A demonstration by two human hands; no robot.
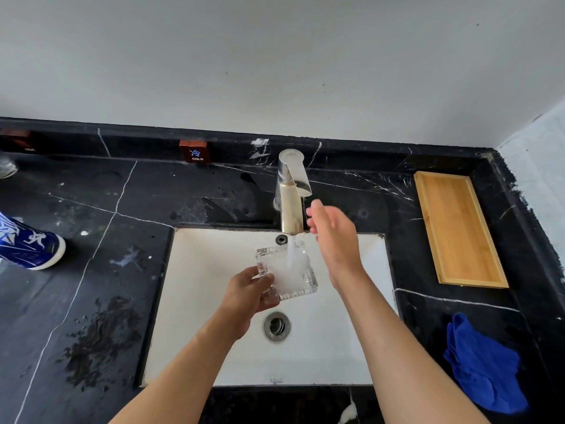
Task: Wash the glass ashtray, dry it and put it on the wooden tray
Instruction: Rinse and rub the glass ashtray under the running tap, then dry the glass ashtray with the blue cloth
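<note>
The square clear glass ashtray [289,270] is held over the white sink [195,316], under the faucet [292,191]. Water runs from the spout into its hollow. My left hand [247,296] grips the ashtray's near left corner. Just right of the spout hovers my right hand [333,234], fingers apart, holding nothing and apart from the ashtray. The wooden tray [458,228] lies bare on the black counter at the far right. A crumpled blue cloth [483,362] rests on the counter near the right front.
The sink drain [276,325] sits below the ashtray. A small red "COLD" sign [194,151] stands at the backsplash. A blue and white shoe-like item [27,243] lies at the left edge. Wet marks and dark specks cover the black marble counter [101,341] on the left.
</note>
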